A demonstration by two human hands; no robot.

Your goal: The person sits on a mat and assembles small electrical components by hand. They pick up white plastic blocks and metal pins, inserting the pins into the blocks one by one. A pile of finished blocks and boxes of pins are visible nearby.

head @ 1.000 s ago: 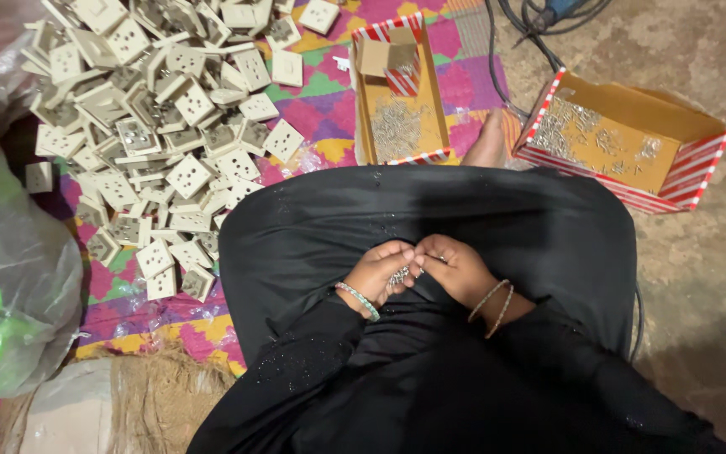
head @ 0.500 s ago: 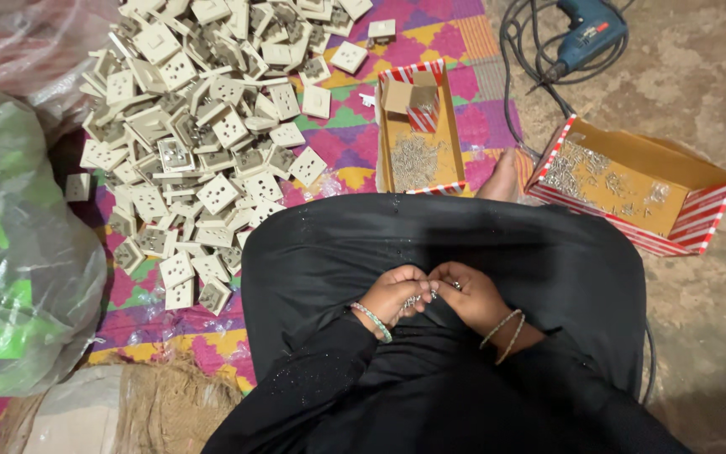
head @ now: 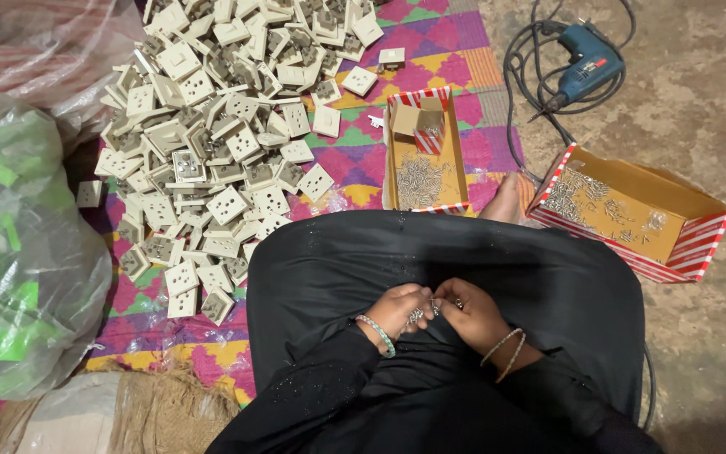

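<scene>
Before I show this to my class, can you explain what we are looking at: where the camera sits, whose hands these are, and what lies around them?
The camera is worn on a person's head and looks down at their lap. The left hand and right hand meet over the black clothing, pinching small metal pieces, probably screws. On the colourful mat lies a heap of pale socket plates. A narrow striped box and a wider striped box hold more screws. A blue power drill lies on the floor, with plastic bags on the left.
</scene>
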